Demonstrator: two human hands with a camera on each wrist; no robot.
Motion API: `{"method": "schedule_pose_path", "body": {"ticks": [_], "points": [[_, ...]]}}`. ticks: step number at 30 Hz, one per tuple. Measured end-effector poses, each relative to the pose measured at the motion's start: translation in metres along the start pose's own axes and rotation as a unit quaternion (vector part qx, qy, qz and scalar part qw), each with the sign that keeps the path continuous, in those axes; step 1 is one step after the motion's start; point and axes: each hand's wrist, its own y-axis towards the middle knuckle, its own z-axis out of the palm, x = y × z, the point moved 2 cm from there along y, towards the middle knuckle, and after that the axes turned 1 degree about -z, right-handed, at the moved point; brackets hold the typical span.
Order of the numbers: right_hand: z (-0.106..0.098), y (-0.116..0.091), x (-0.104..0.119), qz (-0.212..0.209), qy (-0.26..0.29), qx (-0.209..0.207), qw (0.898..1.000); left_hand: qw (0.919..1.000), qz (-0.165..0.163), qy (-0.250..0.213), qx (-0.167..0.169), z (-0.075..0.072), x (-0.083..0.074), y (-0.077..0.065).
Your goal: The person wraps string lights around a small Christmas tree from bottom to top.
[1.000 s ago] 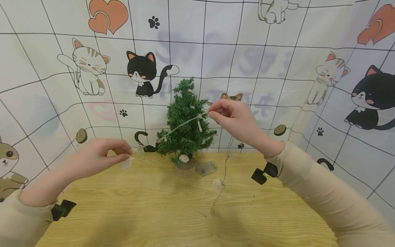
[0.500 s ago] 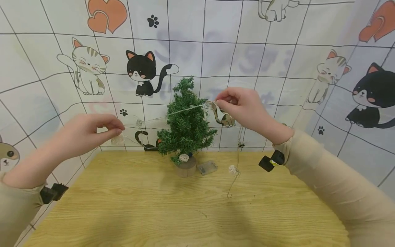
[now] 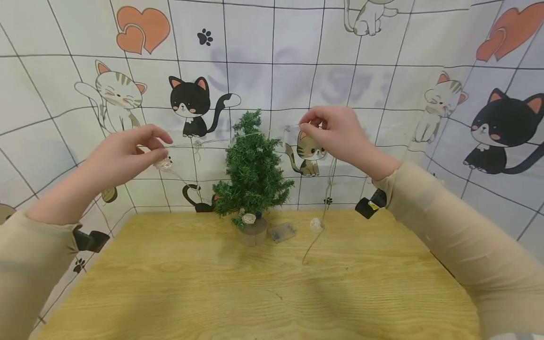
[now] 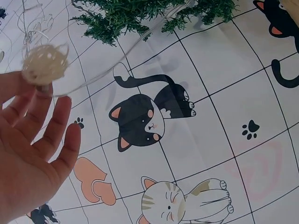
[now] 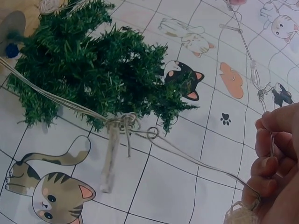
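Note:
A light string (image 3: 221, 140) with small woven balls runs between my two hands, in front of the top of a small green artificial tree (image 3: 255, 170). My left hand (image 3: 123, 153) pinches it at the left, where a pale woven ball (image 4: 46, 64) sits at the thumb and index finger; the other fingers are spread. On the right, my right hand (image 3: 340, 134) pinches the string between thumb and fingertips. Another woven ball (image 5: 241, 213) lies by that palm in the right wrist view. From the right hand the string trails down to a white ball (image 3: 316, 224) near the table.
The tree's round wooden base (image 3: 253, 234) stands on the wood-grain table (image 3: 255, 293), with a white woven ball (image 3: 248, 218) above it. Beside it lies a clear battery box (image 3: 283, 232). A cat-print cloth (image 3: 250, 85) hangs close behind.
Both hands have risen, lifting the string from across the tree's middle to its top. The left hand has come up most. The trailing end on the right has shifted with the right hand.

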Motion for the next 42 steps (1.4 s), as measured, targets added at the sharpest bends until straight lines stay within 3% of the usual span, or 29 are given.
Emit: {"method": "schedule_pose_path", "body": {"ticks": [5, 10, 13, 18, 21, 24, 32, 38, 42], "points": [[0.006, 0.006, -0.009, 0.005, -0.014, 0.026, 1.000, 0.9982, -0.001, -0.024, -0.055, 0.006, 0.005, 0.008], [0.014, 0.011, -0.017, 0.016, -0.029, 0.044, 0.998, 0.9895, 0.047, -0.037, -0.131, 0.017, 0.009, 0.013], [0.018, 0.015, -0.020, 0.024, -0.040, 0.048, 0.998, 0.9839, 0.069, 0.011, -0.164, 0.026, 0.010, 0.016], [0.025, 0.023, -0.020, 0.022, -0.083, 0.049, 0.995, 0.9633, 0.039, 0.135, -0.229, 0.038, 0.009, 0.022], [0.028, 0.028, -0.020, 0.017, -0.110, 0.043, 0.993, 0.9504, 0.027, 0.154, -0.269, 0.044, 0.009, 0.026], [0.031, 0.035, -0.022, 0.019, -0.121, 0.032, 0.992, 0.9449, 0.023, 0.143, -0.293, 0.049, 0.009, 0.033], [0.031, 0.060, -0.030, 0.027, -0.139, -0.002, 0.990, 0.9483, -0.003, 0.098, -0.302, 0.060, 0.014, 0.053], [0.031, 0.077, -0.036, 0.059, -0.160, 0.009, 0.985, 0.9595, -0.039, 0.065, -0.271, 0.064, 0.021, 0.068], [0.033, 0.085, -0.040, 0.071, -0.183, 0.016, 0.981, 0.9702, -0.065, 0.045, -0.229, 0.068, 0.030, 0.078]]}}
